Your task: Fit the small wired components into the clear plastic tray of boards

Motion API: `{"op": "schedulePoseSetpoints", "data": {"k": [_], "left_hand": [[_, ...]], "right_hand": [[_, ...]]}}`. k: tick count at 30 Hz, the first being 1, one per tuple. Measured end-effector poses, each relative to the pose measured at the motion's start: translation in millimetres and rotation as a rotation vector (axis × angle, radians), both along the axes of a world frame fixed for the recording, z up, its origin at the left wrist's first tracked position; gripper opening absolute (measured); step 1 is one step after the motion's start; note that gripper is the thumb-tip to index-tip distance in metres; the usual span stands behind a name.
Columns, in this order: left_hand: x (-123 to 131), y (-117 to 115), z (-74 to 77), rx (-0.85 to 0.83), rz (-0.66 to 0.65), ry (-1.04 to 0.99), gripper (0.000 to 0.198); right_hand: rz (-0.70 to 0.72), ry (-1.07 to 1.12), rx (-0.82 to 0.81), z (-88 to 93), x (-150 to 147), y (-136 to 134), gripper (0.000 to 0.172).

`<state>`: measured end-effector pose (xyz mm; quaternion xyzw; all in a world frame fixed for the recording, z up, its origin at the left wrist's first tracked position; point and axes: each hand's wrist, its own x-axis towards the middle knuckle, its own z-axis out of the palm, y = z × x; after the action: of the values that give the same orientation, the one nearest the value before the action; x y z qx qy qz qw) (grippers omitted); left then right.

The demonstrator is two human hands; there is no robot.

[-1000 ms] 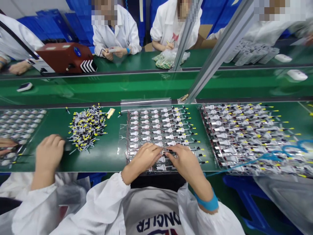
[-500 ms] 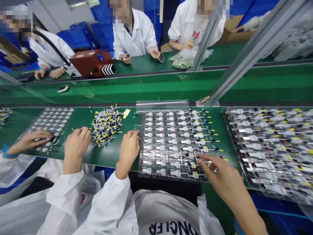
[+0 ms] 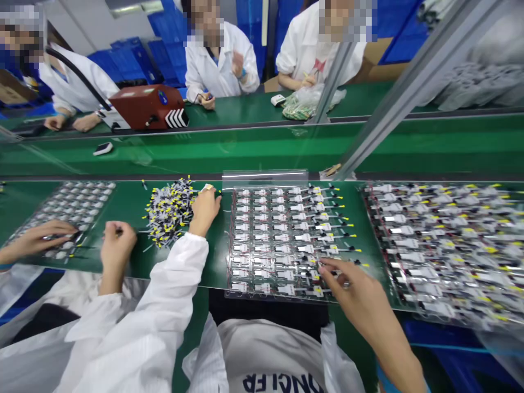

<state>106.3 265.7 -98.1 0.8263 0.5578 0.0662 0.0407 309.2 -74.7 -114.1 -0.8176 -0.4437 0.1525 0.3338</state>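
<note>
My right hand [image 3: 354, 286] is at the right edge of a clear plastic tray [image 3: 268, 293], low down, with thumb and forefinger pinched together beside a white part with leads [image 3: 307, 248]. A small shiny bit shows among its fingers, too small to name. My left hand [image 3: 206, 210] is at the right side of a heap of short grey and black leads with yellow ends [image 3: 170, 215]. Its fingers are curled and mostly hidden behind the hand. Just beyond them lies a small cream-coloured piece [image 3: 208, 187]. Rows of white parts with red and black wires fill the tray.
Another tray full of similar parts [image 3: 446, 245] lies to the right. At left, a co-worker's hands [image 3: 118, 248] are beside a tray of round pale pieces [image 3: 82, 204]. A metal post [image 3: 409, 90] rises beyond the bench. Across the green belt [image 3: 245, 153], several people sit near a red-brown box [image 3: 145, 106].
My left hand has moved from the tray's left edge to the heap of leads. The right hand stays at the tray. Across the belt, a person has put down a small device and raised a hand.
</note>
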Motion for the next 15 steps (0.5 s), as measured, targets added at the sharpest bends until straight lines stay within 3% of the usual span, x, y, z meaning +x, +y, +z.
{"op": "schedulePoseSetpoints", "data": {"k": [4, 9, 15], "left_hand": [[4, 17, -8.0, -0.035, 0.022, 0.066, 0.024], [-10, 17, -13.7, -0.031, -0.048, -0.036, 0.021], [2, 19, -4.6, -0.018, -0.079, -0.126, 0.025]], "right_hand": [[0.015, 0.033, -0.021, -0.4, -4, 5, 0.045], [-0.003, 0.062, -0.031, -4.2, -8, 12, 0.046], [-0.001, 0.055, -0.047, -7.8, -4, 11, 0.055]]}}
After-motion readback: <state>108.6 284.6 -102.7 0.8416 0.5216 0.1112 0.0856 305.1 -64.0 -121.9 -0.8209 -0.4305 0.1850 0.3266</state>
